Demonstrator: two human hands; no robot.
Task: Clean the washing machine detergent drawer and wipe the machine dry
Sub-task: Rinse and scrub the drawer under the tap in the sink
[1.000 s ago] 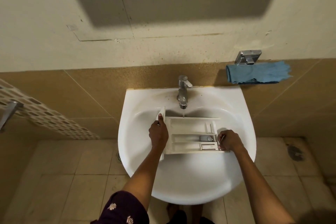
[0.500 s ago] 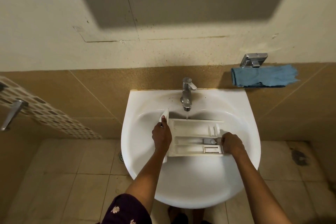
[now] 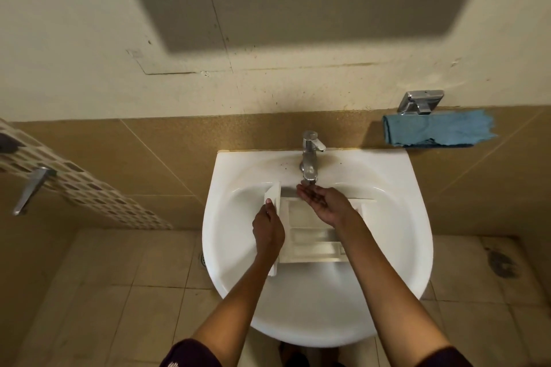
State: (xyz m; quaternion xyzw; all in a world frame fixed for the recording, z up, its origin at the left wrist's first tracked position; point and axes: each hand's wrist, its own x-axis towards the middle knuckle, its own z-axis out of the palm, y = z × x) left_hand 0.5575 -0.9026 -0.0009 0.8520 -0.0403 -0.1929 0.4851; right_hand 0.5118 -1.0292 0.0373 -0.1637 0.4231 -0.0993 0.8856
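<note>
A white detergent drawer (image 3: 310,243) with several compartments lies across the white sink (image 3: 396,247), its front panel at the left. My left hand (image 3: 267,229) grips that front panel from the left side. My right hand (image 3: 320,202) is held palm up over the drawer, fingers cupped loosely right under the spout of the chrome tap (image 3: 310,159). It holds nothing. Part of the drawer's far side is hidden by my right hand and forearm.
A blue cloth (image 3: 438,129) hangs below a chrome wall holder (image 3: 420,102) at the right of the sink. A metal lever (image 3: 31,191) sticks out at the far left by a patterned tile strip. Beige floor tiles lie below.
My right hand has let go of the drawer's right end and moved up and left, palm up under the tap. My left hand keeps its grip on the front panel.
</note>
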